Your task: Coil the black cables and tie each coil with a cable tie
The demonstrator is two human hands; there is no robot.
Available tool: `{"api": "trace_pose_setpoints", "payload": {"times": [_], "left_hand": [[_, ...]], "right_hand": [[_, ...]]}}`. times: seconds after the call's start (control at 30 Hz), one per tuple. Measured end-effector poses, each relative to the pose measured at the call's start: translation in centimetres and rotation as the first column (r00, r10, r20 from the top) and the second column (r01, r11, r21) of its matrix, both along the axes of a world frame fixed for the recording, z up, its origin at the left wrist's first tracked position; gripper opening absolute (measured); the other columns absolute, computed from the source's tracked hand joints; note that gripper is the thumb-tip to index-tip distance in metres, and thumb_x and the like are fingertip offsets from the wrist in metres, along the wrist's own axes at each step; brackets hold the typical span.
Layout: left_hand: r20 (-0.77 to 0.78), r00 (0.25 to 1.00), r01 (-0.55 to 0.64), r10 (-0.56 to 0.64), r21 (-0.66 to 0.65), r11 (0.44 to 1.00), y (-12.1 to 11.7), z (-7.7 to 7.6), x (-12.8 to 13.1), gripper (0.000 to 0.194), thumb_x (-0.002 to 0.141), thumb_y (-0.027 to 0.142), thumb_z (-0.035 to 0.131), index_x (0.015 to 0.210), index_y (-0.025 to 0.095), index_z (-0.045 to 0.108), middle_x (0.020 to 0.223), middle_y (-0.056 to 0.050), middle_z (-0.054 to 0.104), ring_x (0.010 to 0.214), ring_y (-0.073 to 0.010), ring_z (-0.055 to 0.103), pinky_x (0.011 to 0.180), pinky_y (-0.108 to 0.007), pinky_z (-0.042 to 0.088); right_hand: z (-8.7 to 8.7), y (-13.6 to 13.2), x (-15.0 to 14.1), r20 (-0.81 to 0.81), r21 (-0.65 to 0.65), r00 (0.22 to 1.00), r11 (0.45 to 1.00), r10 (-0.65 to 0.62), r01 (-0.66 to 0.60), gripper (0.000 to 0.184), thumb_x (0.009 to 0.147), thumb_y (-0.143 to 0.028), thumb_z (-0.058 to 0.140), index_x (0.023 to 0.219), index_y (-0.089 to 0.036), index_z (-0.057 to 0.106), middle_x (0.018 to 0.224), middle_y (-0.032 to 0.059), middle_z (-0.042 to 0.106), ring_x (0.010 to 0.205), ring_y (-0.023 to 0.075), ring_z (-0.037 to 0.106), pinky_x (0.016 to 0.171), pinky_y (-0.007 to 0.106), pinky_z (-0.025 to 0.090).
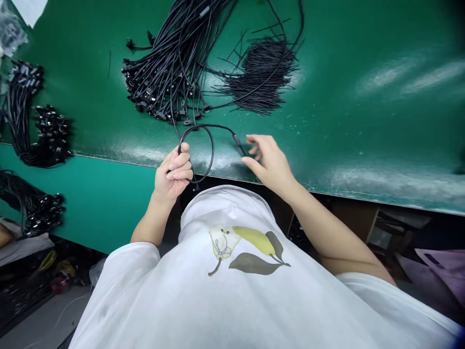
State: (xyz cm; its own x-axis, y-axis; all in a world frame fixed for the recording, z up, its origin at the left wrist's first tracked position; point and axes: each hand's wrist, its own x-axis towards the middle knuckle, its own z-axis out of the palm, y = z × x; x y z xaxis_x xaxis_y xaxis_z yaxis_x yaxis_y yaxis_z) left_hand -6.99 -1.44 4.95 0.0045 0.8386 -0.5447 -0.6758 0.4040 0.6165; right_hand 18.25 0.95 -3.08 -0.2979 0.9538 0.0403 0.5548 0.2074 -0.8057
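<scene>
My left hand (pixel 175 170) is closed around a black cable (pixel 212 154) that is looped into a coil at the table's front edge. One end of this cable reaches right, with a grey connector (pixel 237 139) near its tip. Close to that end is my right hand (pixel 268 160), its fingers apart and curved; the connector's tip lies beside the thumb and does not look gripped. Beyond my hands lies a big bundle of black cables (pixel 181 63) with small connectors at the near ends. To its right is a pile of short black ties (pixel 261 75).
Further cable bundles lie at the left, one on the dark green table (pixel 363 126) and looped at its edge (pixel 25 111), another on a lower green surface (pixel 105 198). A clear plastic bag (pixel 10 31) sits at the far left corner. A pink item (pixel 441 271) is low at the right.
</scene>
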Motion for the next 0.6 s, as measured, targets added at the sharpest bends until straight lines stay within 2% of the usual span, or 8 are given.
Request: {"api": "trace_pose_setpoints", "payload": {"times": [0.1, 0.17, 0.23, 0.33, 0.43, 0.5, 0.53, 0.6], "left_hand": [[-0.003, 1.0, -0.005, 0.005, 0.014, 1.0, -0.3, 0.6, -0.1, 0.027, 0.103, 0.028, 0.042, 0.085, 0.02, 0.059, 0.055, 0.009, 0.016, 0.034, -0.0006, 0.009, 0.033, -0.007, 0.021], [-0.017, 0.998, -0.052, 0.053, 0.052, 0.997, -0.3, 1.0, -1.0, 0.026, 0.103, 0.03, 0.044, 0.083, 0.02, 0.057, 0.053, 0.009, 0.016, 0.034, -0.0009, 0.009, 0.032, -0.007, 0.02], [-0.038, 0.993, -0.111, 0.114, 0.085, 0.99, -0.2, 1.2, -2.0, 0.025, 0.103, 0.03, 0.044, 0.082, 0.02, 0.056, 0.052, 0.01, 0.018, 0.033, -0.0006, 0.01, 0.033, -0.007, 0.021], [-0.088, 0.991, -0.097, 0.106, 0.1, 0.99, -0.2, 0.7, -2.4, 0.021, 0.102, 0.028, 0.046, 0.085, 0.02, 0.056, 0.052, 0.011, 0.026, 0.033, 0.0003, 0.019, 0.038, -0.007, 0.031], [-0.245, 0.966, 0.116, -0.077, 0.153, 0.981, -0.3, -0.5, -1.0, 0.02, 0.095, 0.037, 0.059, 0.087, 0.019, 0.056, 0.059, 0.009, 0.047, 0.046, -0.0026, 0.047, 0.059, -0.015, 0.051], [-0.413, 0.884, 0.32, -0.218, 0.197, 0.927, -0.5, -1.2, 0.4, 0.03, 0.09, 0.047, 0.064, 0.09, 0.019, 0.057, 0.075, 0.002, 0.062, 0.067, -0.009, 0.062, 0.077, -0.024, 0.055], [-0.504, 0.819, 0.422, -0.276, 0.202, 0.884, -0.7, -1.5, 1.1, 0.034, 0.088, 0.051, 0.064, 0.091, 0.019, 0.058, 0.082, 0.0, 0.066, 0.077, -0.0118, 0.065, 0.083, -0.027, 0.054], [-0.659, 0.665, 0.585, -0.352, 0.166, 0.794, -0.9, -1.7, 1.9, 0.036, 0.088, 0.054, 0.062, 0.093, 0.018, 0.061, 0.09, -0.003, 0.068, 0.087, -0.0144, 0.064, 0.088, -0.027, 0.05]], "right_hand": [[-2.5, 1.7, -1.6, 0.15, 0.027, 0.987, 0.998, 0.053, -0.057, 0.029, 0.093, -0.035, 0.053, 0.114, -0.018, 0.063, 0.109, 0.0138, 0.067, 0.095, 0.0269, 0.06, 0.086, 0.043, 0.05], [-3.5, 2.1, -1.3, 0.153, 0.017, 0.986, 0.997, 0.07, -0.073, 0.027, 0.098, -0.032, 0.043, 0.104, -0.019, 0.065, 0.098, 0.0115, 0.07, 0.092, 0.0259, 0.062, 0.084, 0.04, 0.05], [-3.5, 1.8, -0.2, 0.113, 0.086, 0.993, 0.996, 0.018, -0.028, 0.031, 0.1, -0.032, 0.039, 0.11, -0.02, 0.065, 0.105, 0.0109, 0.072, 0.095, 0.025, 0.064, 0.083, 0.038, 0.05], [-1.6, 0.8, 1.4, 0.196, 0.266, 0.98, 0.963, -0.028, -0.026, 0.035, 0.101, -0.034, 0.039, 0.118, -0.02, 0.066, 0.103, 0.012, 0.072, 0.092, 0.0244, 0.066, 0.079, 0.036, 0.049], [1.8, -0.6, 1.2, 0.351, 0.313, 0.901, 0.875, 0.255, -0.369, 0.032, 0.1, -0.031, 0.041, 0.098, -0.021, 0.072, 0.074, 0.0072, 0.067, 0.069, 0.0198, 0.061, 0.066, 0.033, 0.042], [4.1, -1.4, 0.2, 0.352, 0.291, 0.82, 0.78, 0.451, -0.554, 0.032, 0.1, -0.031, 0.043, 0.09, -0.023, 0.072, 0.068, 0.004, 0.065, 0.063, 0.0171, 0.057, 0.063, 0.032, 0.04], [5.0, -1.5, -0.4, 0.324, 0.286, 0.811, 0.766, 0.488, -0.575, 0.031, 0.101, -0.031, 0.043, 0.091, -0.023, 0.071, 0.07, 0.0032, 0.066, 0.064, 0.0163, 0.057, 0.063, 0.031, 0.04], [6.3, -1.4, -1.4, 0.227, 0.273, 0.857, 0.815, 0.463, -0.512, 0.026, 0.101, -0.03, 0.044, 0.097, -0.023, 0.069, 0.077, 0.0027, 0.069, 0.069, 0.0159, 0.06, 0.066, 0.03, 0.042]]}}
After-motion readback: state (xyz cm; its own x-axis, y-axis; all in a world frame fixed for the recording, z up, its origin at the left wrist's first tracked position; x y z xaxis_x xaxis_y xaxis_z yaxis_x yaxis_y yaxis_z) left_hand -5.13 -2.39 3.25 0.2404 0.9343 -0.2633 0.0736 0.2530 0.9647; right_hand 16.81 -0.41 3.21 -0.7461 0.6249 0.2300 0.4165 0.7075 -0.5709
